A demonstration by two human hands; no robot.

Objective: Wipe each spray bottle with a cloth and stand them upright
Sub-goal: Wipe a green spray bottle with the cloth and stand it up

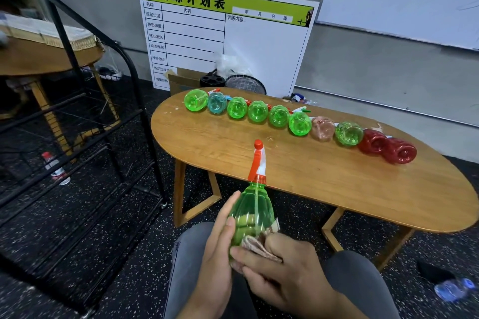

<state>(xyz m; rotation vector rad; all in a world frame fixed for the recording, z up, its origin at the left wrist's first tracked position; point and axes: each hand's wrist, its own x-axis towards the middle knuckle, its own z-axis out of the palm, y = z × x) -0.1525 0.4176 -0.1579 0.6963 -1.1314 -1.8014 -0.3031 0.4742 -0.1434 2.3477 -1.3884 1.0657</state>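
A green spray bottle (252,211) with an orange and white trigger head is held above my lap, nozzle pointing away from me. My left hand (220,246) holds its left side, fingers lying along the body. My right hand (282,267) grips a beige cloth (255,245) and presses it against the bottle's lower end. Several more spray bottles lie on their sides in a row on the wooden table (324,179), bases toward me: green ones (237,107), a blue one (217,103), a pink one (322,128) and two red ones (399,154).
A black metal rack (77,137) stands to the left, with a small bottle (55,168) on the floor behind it. A printed white board (223,39) leans on the wall behind the table. A blue plastic bottle (453,289) lies on the floor at right.
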